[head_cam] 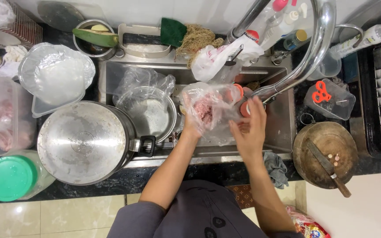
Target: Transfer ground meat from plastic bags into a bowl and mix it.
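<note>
- Here, my left hand (191,124) reaches over the sink (283,128), forearm angled up from my body, its grip clamped on a clear plastic bag (208,110) with pink minced meat inside.
- My right hand (248,132) is raised just right of the bag, palm toward it, fingers (257,108) spread apart and straight, touching the bag's edge but not closed on anything.
- The bag hangs above the sink's middle, just below the curved faucet (314,53).
- Left of the bag, a glass bowl (148,112) sits in the sink.
- Further left of the bag, a big steel pot (82,141) stands on the surface.
- Well right of the bag, a round wooden board (325,154) carries a knife (327,167).
</note>
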